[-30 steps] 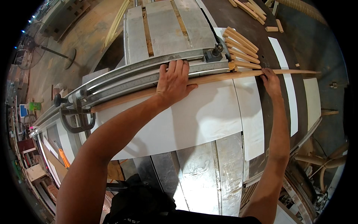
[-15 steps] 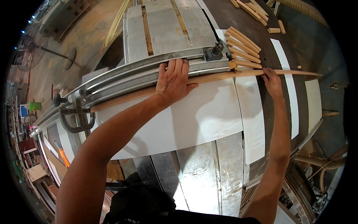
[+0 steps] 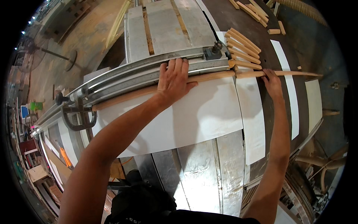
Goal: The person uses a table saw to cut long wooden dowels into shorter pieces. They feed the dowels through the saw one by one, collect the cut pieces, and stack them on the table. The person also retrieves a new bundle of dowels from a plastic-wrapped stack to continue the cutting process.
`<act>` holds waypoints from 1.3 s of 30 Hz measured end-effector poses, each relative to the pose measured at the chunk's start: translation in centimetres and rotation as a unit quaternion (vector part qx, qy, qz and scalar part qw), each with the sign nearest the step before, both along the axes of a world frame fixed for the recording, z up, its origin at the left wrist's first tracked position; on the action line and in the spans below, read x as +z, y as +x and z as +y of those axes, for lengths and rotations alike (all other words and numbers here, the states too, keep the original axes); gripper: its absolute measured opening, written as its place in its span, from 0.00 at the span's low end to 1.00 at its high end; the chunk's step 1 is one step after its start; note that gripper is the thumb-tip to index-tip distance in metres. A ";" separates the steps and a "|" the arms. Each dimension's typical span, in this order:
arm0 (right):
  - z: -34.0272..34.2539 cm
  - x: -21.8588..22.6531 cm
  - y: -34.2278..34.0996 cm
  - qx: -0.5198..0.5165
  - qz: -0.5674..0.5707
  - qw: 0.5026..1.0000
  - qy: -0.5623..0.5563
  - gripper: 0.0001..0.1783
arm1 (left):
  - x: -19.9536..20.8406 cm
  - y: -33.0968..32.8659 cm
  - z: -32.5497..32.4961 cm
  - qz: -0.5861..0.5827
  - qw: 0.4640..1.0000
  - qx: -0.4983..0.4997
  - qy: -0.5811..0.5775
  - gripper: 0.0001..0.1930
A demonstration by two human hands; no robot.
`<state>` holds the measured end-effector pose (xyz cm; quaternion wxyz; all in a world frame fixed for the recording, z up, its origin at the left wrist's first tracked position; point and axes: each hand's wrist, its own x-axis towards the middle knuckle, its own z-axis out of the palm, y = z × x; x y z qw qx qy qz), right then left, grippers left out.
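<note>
A long wooden strip lies along the near side of a metal saw fence. My left hand is closed over both, fingers hooked on the fence and thumb along the strip's near side. A dark gap parts this strip from a second wooden length in line with it on the right. My right hand pinches that length from the near side; its fingertips are partly hidden. Just beyond it, several short wooden pieces lie side by side. A white board lies under the long strip.
A dark clamp with a looped handle stands at the fence's left end, and a black stop near its right. More wood offcuts lie at the far right. A floor fan and an orange-handled tool are on the left.
The fence, the white board and the long strip have shifted slightly away from me. The gap between the two wooden lengths shows more plainly. Both hands keep their hold.
</note>
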<state>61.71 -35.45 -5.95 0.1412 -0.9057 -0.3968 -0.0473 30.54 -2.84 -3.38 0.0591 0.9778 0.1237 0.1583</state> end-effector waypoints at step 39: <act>-4.7 9.5 -19.5 0.047 0.071 0.995 -0.057 0.29 | -1.1 -15.1 2.8 0.002 0.996 -0.016 -0.086 0.24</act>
